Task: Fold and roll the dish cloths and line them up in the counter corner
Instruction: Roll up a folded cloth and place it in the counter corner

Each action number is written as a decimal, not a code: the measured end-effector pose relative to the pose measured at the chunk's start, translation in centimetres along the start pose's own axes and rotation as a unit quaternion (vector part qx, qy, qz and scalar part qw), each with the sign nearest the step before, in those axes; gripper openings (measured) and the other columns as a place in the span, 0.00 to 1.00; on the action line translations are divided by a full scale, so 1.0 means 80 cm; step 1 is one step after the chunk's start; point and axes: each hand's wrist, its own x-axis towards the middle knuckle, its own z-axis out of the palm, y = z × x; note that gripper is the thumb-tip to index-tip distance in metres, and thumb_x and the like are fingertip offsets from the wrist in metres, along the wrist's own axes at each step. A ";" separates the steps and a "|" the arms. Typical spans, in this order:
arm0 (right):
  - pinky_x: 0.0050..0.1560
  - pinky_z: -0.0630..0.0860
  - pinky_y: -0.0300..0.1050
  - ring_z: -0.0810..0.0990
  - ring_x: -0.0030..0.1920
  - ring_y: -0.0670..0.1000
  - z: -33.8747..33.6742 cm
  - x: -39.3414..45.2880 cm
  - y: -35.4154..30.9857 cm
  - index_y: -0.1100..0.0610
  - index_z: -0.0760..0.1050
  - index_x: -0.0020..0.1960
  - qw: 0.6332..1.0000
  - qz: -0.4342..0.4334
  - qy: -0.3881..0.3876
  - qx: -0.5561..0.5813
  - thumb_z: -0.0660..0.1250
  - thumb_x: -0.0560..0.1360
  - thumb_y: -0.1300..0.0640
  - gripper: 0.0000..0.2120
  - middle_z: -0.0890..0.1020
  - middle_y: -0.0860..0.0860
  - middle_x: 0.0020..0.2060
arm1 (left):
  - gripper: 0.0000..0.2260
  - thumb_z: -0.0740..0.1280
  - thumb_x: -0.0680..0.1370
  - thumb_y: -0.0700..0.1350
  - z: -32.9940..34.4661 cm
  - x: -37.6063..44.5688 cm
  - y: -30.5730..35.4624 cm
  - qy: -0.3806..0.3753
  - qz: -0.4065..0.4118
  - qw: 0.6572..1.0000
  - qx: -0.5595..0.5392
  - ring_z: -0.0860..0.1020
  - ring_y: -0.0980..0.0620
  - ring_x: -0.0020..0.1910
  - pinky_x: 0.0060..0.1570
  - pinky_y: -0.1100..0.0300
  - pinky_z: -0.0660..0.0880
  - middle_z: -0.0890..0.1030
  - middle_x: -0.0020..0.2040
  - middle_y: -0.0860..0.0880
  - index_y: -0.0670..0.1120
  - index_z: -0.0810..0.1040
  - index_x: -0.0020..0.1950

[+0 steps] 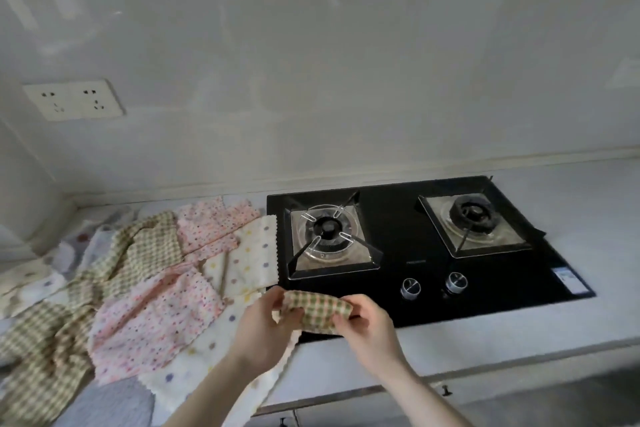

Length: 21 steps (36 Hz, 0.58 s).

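Head-camera view down onto a kitchen surface (450, 350). Low in the centre of the frame, 2 bare hands hold 1 small green-checked dish cloth (313, 310) in the air, just in front of the black gas hob (433, 291). The left hand (266, 329) grips the cloth's left end, its fingers curled around the fabric; the right hand (367, 324) pinches the right end, its fingers also curled onto it.

The cloth looks already folded into a narrow band, so rolling appears to be the step in hand. Its long axis runs left to right across the frame, the ends pointing toward each hand.

The next move probably calls for turning the band over itself from 1 end while keeping the edges even.

A loose pile of unfolded cloths (145, 295) covers the lower left. The counter corner (74, 206) lies at the left, beyond the pile; no finished rolls show there.
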 end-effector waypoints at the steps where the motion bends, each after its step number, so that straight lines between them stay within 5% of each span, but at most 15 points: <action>1: 0.48 0.82 0.42 0.86 0.47 0.48 -0.013 -0.013 -0.021 0.55 0.79 0.55 1.000 0.002 -0.004 0.011 0.73 0.76 0.62 0.08 0.87 0.48 0.47 | 0.04 0.70 0.78 0.48 -0.012 -0.010 0.019 -0.008 0.005 1.000 -0.011 0.80 0.52 0.43 0.43 0.58 0.75 0.83 0.41 0.53 0.50 0.77 0.45; 6: 0.50 0.81 0.41 0.86 0.49 0.47 -0.081 -0.074 -0.095 0.54 0.80 0.59 0.999 0.026 -0.005 0.032 0.72 0.77 0.58 0.11 0.87 0.49 0.49 | 0.08 0.71 0.79 0.48 -0.036 -0.055 0.095 -0.060 0.018 0.994 -0.094 0.81 0.44 0.39 0.40 0.50 0.77 0.83 0.39 0.44 0.44 0.78 0.45; 11: 0.46 0.81 0.40 0.85 0.46 0.46 -0.146 -0.111 -0.132 0.53 0.81 0.57 0.998 0.032 0.038 0.027 0.71 0.78 0.56 0.09 0.87 0.48 0.47 | 0.14 0.70 0.80 0.52 -0.022 -0.067 0.162 -0.110 0.030 0.989 -0.097 0.76 0.54 0.32 0.36 0.55 0.74 0.78 0.30 0.53 0.45 0.73 0.40; 14: 0.48 0.83 0.44 0.85 0.48 0.45 -0.184 -0.127 -0.136 0.51 0.80 0.58 0.997 0.047 0.066 0.018 0.72 0.77 0.51 0.10 0.86 0.46 0.48 | 0.13 0.69 0.80 0.53 -0.007 -0.064 0.204 -0.142 0.041 0.984 -0.096 0.80 0.53 0.34 0.41 0.51 0.79 0.82 0.35 0.47 0.43 0.76 0.45; 21: 0.48 0.83 0.44 0.86 0.45 0.44 -0.282 -0.156 -0.119 0.50 0.79 0.57 0.987 0.070 0.147 0.009 0.71 0.77 0.48 0.10 0.86 0.44 0.46 | 0.04 0.68 0.82 0.46 0.054 -0.043 0.299 -0.208 0.136 0.967 -0.056 0.82 0.54 0.38 0.39 0.62 0.77 0.85 0.40 0.49 0.48 0.80 0.49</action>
